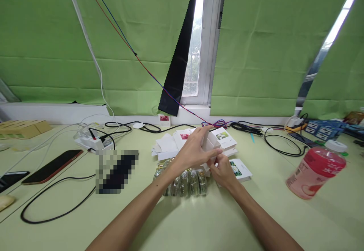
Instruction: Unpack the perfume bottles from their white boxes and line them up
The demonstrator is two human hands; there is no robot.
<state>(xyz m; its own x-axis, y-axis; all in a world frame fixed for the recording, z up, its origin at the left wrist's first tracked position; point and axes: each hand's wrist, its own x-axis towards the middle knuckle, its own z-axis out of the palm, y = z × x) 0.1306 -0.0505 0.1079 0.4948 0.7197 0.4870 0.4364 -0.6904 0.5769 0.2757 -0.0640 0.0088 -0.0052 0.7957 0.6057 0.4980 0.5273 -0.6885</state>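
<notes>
My left hand (195,149) grips a small white carton (212,141), thumb on the near side and fingers on the far side. At the carton's lower end my right hand (224,170) is closed, its fingertips pinched against the cardboard. Below my left forearm a cluster of small clear glass bottles (184,182) stands in rows, partly hidden by that arm. Behind the hands lie several white cartons with flower pictures, one with a pale bloom (226,138). Another flat carton with a green picture (241,169) rests right of my right hand.
A pink drink bottle (315,171) with a white cap stands at the right. On the left are a red-edged phone (52,167), a power strip (95,141) and a looped black cable (22,209). Blue boxes (325,129) sit far right; cables run along the windowsill.
</notes>
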